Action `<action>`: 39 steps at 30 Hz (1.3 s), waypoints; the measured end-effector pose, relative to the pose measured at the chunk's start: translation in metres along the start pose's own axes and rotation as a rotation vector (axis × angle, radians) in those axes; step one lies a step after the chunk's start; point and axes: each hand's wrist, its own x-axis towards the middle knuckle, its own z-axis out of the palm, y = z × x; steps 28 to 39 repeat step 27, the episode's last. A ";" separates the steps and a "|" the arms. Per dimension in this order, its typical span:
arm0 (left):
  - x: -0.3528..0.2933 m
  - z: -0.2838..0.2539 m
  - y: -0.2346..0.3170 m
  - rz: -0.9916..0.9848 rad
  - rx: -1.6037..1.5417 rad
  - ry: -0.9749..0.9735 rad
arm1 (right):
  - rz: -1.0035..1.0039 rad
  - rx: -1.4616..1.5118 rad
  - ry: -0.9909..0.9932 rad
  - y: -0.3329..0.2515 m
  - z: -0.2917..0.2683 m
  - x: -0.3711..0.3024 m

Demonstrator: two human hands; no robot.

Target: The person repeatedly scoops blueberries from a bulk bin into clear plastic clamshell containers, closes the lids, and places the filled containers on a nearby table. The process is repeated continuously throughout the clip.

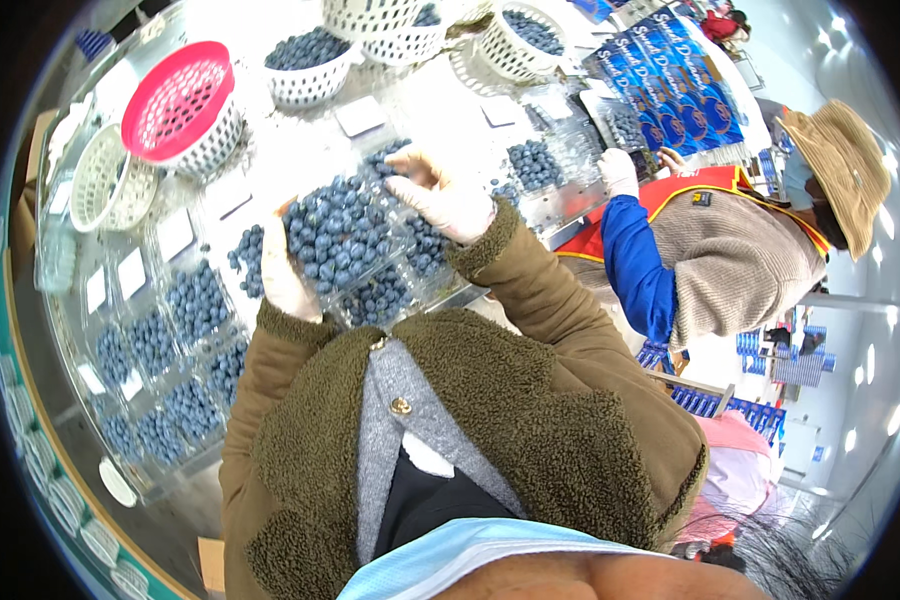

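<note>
A clear plastic punnet heaped with blueberries (338, 232) is tilted up in front of me. My left hand (286, 272), in a pale glove, lies along its left side and grips it. At its upper right corner is my right hand (444, 196), also gloved, with thumb and forefinger bent toward each other. What those fingertips hold, if anything, is too small to make out. Other filled punnets surround the raised one, including blueberries (378, 296) just below it and more berries (427, 246) under my right wrist.
Several filled punnets (198, 300) cover the table's left side. Farther back stand a pink-rimmed basket (177, 112), a white basket (110, 190) and baskets of blueberries (310, 75). A co-worker (710, 240) in a brimmed hat works at the right, beside blue printed sheets (670, 85).
</note>
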 end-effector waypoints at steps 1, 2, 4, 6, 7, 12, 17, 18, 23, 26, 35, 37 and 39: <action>-0.002 0.003 0.001 -0.042 -0.075 -0.040 | 0.059 0.055 -0.013 0.003 0.002 -0.002; -0.002 0.007 0.002 -0.093 -0.086 0.000 | 0.173 0.079 -0.025 0.006 0.004 -0.004; -0.010 0.014 0.002 -0.028 -0.145 -0.207 | 0.146 0.285 -0.151 0.009 0.006 -0.021; -0.008 0.022 0.000 -0.098 -0.188 -0.226 | 0.275 0.447 -0.142 0.013 0.013 -0.034; -0.007 0.025 -0.002 -0.109 -0.193 -0.261 | 0.227 0.428 -0.138 0.018 0.012 -0.038; 0.013 0.044 -0.021 -0.204 -0.060 -0.096 | 0.252 0.568 -0.166 0.026 -0.010 -0.056; 0.059 0.079 -0.056 -0.113 0.086 -0.328 | 0.191 0.552 -0.027 0.052 -0.058 -0.055; 0.074 0.086 -0.063 -0.104 0.137 -0.312 | 0.145 0.585 -0.030 0.059 -0.070 -0.049; 0.160 0.110 -0.130 -0.352 0.053 -0.253 | 0.329 0.142 0.196 0.130 -0.113 -0.007; 0.184 0.102 -0.165 -0.487 -0.013 -0.139 | 0.428 -0.386 0.177 0.164 -0.119 0.005; 0.187 0.098 -0.174 -0.500 -0.098 -0.262 | 0.430 -0.379 0.192 0.173 -0.127 0.001; 0.187 0.098 -0.174 -0.500 -0.098 -0.262 | 0.430 -0.379 0.192 0.173 -0.127 0.001; 0.187 0.098 -0.174 -0.500 -0.098 -0.262 | 0.430 -0.379 0.192 0.173 -0.127 0.001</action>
